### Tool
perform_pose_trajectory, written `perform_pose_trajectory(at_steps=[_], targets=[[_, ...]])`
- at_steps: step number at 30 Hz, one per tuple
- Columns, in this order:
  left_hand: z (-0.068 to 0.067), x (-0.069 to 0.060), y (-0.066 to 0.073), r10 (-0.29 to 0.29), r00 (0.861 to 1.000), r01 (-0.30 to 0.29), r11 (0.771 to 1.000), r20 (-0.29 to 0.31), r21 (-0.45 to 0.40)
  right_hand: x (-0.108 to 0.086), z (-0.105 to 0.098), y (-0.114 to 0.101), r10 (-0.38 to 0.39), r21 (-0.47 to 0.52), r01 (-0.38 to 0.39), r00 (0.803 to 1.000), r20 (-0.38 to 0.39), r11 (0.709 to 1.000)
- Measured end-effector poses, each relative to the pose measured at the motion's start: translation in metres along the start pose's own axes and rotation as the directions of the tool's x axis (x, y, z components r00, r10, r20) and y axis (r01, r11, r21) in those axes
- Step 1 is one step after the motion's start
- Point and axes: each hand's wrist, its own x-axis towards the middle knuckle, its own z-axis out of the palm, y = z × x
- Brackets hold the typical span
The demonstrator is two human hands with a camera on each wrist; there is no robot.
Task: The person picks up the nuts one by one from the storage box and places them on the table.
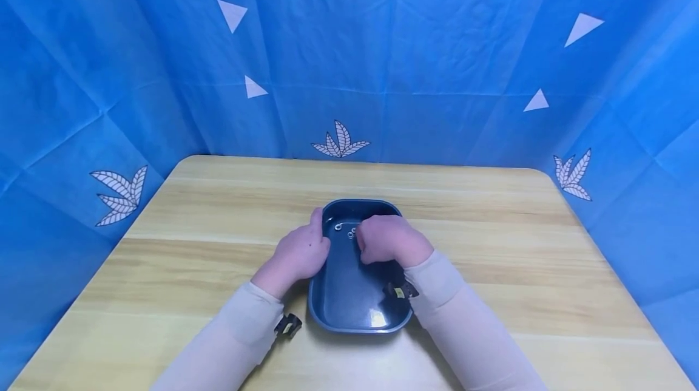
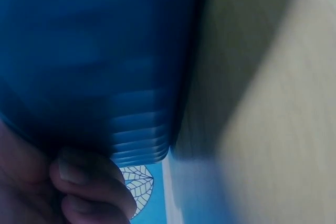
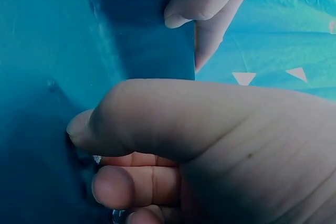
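A dark blue rectangular tray (image 1: 349, 294) with rounded corners stands on the table. My left hand (image 1: 302, 251) grips its left wall, thumb over the rim on the inside; curled fingers (image 2: 89, 177) show beside the ribbed outer wall in the left wrist view. Several small silver ring-shaped pieces, like nuts (image 1: 338, 227), lie on the floor toward the tray's far end. Over them, inside the tray, my right hand (image 1: 388, 239) reaches down with bent fingers. By its fingertips a silver nut (image 3: 97, 159) glints, partly hidden; whether it is pinched is unclear.
The light wooden table (image 1: 491, 227) extends around the tray on all sides. Blue curtains (image 1: 382, 75) with white triangles and leaf prints hang behind the table and at both sides. A dark strap device (image 1: 288, 325) sits at my left wrist.
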Motion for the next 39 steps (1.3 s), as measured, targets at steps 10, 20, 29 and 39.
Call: perform_pose_trajectory(at_steps=[10,20,29,39], targets=[[0.001,-0.003,-0.005,-0.001,1.000,0.001,1.000,-0.013,-0.002,0.001,0.003,-0.004,-0.017,0.000,0.017,1.000,-0.017,1.000],[0.004,-0.004,-0.006,0.013,1.000,-0.013,1.000,-0.025,0.012,-0.003,0.003,-0.007,-0.018,0.082,0.022,0.999,-0.050,0.996],[0.003,-0.003,-0.005,0.030,0.999,-0.028,0.998,-0.043,0.047,-0.007,-0.002,-0.010,-0.050,0.115,0.063,0.992,-0.114,0.991],[0.003,0.000,-0.003,0.034,0.998,-0.032,0.998,-0.055,0.046,-0.014,-0.014,-0.017,-0.095,0.071,0.111,0.976,-0.196,0.991]])
